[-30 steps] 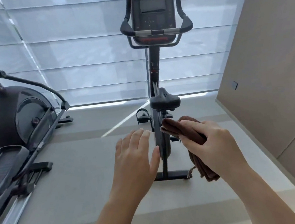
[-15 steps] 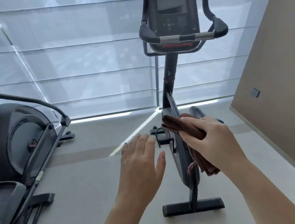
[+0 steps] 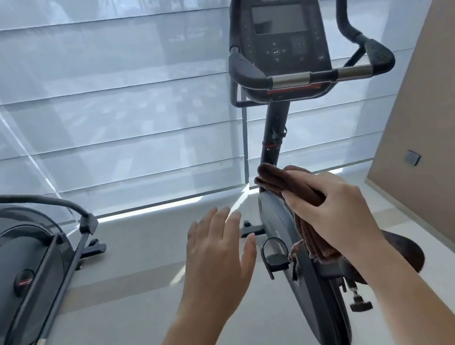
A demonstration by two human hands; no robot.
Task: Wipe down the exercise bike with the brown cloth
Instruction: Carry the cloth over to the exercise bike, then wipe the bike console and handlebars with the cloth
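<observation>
One brown cloth (image 3: 277, 182), folded into a thick band, is pinched in the right hand (image 3: 335, 211), thumb on the near side and fingers curled over the top. Its long axis runs on a slant: the upper end points up and to the left, at the foot of the handlebar post (image 3: 275, 127), and the lower end hangs down past the palm with a frayed corner loose beside the pedal (image 3: 274, 255). Whether the cloth touches the post cannot be told. The left hand (image 3: 216, 256) is held flat and apart from the right, fingers straight and slightly spread, holding nothing, just left of the exercise bike (image 3: 314, 298). The bike stands upright on the floor (image 3: 123, 312), its length running away from the camera: saddle (image 3: 408, 253) nearest, partly hidden behind the right forearm, console (image 3: 278, 30) and handlebars (image 3: 320, 76) at the far end and facing the camera. An elliptical machine (image 3: 18, 267) stands well to the left. Pale window blinds (image 3: 100, 115) fill the background, and a tan wall (image 3: 441, 119) with a small switch (image 3: 413, 157) rises on the right.
</observation>
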